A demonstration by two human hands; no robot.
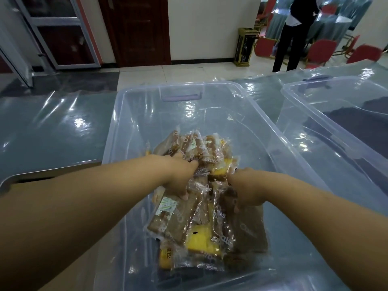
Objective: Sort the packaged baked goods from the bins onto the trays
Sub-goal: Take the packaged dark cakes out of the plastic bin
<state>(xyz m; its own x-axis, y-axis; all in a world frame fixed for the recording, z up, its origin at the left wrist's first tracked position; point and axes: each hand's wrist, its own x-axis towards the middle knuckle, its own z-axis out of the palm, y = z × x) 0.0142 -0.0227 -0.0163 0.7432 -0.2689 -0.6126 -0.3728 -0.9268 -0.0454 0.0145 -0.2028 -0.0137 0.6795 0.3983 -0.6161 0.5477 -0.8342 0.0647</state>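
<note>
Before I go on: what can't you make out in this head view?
All head view:
- Fingers of left hand and right hand: buried among the packets, so grip is unclear.
- Lower packets in the near bin: covered by upper ones; count unknown.
- Second bin: cut by the right edge; contents unclear through glare.
- Tray: mostly behind the left forearm.
- Packet print: too blurred to read.

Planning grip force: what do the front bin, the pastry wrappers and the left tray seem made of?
Front bin: clear rigid plastic, glossy, with see-through walls. Wrappers: thin clear film, crinkled and shiny. Left tray: probably brushed metal, with a dull grey sheen.
</note>
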